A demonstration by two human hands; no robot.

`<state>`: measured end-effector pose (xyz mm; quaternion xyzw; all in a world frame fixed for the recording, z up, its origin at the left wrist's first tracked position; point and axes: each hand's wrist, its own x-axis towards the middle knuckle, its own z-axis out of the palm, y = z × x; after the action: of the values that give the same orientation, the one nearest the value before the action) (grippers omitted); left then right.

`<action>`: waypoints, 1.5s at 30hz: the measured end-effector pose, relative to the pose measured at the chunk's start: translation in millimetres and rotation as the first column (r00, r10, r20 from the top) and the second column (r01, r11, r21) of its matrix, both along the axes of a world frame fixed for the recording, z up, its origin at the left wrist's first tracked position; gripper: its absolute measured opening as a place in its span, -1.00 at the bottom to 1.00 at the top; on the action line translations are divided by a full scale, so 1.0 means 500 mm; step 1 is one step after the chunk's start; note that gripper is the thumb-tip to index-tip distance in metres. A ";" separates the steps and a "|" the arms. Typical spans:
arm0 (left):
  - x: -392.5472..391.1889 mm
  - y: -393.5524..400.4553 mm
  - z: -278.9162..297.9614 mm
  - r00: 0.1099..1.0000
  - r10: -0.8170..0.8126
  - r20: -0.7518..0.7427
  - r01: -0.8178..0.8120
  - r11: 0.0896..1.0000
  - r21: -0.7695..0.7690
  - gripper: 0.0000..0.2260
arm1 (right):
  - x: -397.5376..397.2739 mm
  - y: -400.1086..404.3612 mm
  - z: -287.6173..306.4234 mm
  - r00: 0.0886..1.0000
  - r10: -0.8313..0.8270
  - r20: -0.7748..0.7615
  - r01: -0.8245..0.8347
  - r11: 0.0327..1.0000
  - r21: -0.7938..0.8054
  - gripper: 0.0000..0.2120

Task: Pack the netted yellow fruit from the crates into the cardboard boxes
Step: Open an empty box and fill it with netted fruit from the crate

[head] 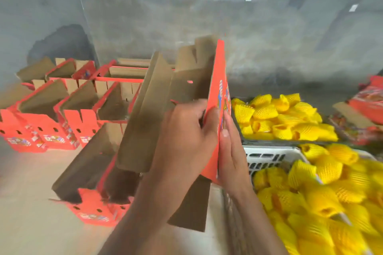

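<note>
I hold a red cardboard box [217, 80] upright in mid-air at the centre, its brown flaps spread to the left. My left hand [184, 136] grips its inner edge with curled fingers. My right hand [230, 151] lies flat against the red printed outer face, fingers straight. Netted yellow fruit [286, 118] fill a dark crate at the right. More netted fruit [323, 198] fill a white crate [263, 159] nearer me. Another open red box [93, 211] stands on the floor below the held one.
Several open red boxes [51, 130] stand in rows on the floor at the left, against a grey wall [145, 16]. A pile of flat red cartons [366, 101] lies at the far right. Pale floor [31, 223] shows at the lower left.
</note>
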<state>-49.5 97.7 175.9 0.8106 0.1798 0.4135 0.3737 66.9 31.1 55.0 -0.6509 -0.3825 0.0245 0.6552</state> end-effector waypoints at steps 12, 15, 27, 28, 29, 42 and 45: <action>0.103 -0.166 -0.188 0.858 0.335 -0.390 -0.334 0.940 0.072 -0.57 | 0.045 -0.160 -0.196 0.946 0.256 -0.197 -0.303 0.914 -0.269 -0.48; 0.106 -0.152 -0.249 0.804 0.372 -0.464 -0.377 0.922 0.086 -0.60 | 0.048 -0.160 -0.223 0.942 0.292 -0.166 -0.336 0.842 -0.422 -0.56; 0.187 -0.165 -0.437 0.685 0.172 -0.708 -0.300 0.952 -0.058 -0.53 | 0.161 -0.146 -0.206 0.926 0.369 0.081 -0.176 0.612 -0.771 -0.69; 0.192 -0.169 -0.440 0.705 0.148 -0.694 -0.297 0.950 -0.099 -0.51 | 0.173 -0.155 -0.205 0.941 0.334 0.063 -0.187 0.663 -0.725 -0.72; 0.194 -0.172 -0.444 0.730 0.136 -0.670 -0.298 0.946 -0.132 -0.52 | 0.185 -0.164 -0.203 0.955 0.296 0.030 -0.194 0.697 -0.690 -0.73; 0.282 -0.253 -0.479 0.886 0.178 -0.427 -0.314 0.909 -0.273 -0.64 | 0.383 -0.247 -0.270 0.889 0.441 0.121 0.055 0.158 -0.986 -0.83; 0.295 -0.254 -0.487 0.877 0.155 -0.454 -0.319 0.896 -0.310 -0.53 | 0.397 -0.245 -0.307 0.853 0.500 0.151 0.144 0.053 -0.988 -0.73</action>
<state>98.0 -29.3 -67.7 0.7645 0.4309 0.2317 0.4198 265.3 -91.5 -98.5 -0.8450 -0.4864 0.2052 -0.0853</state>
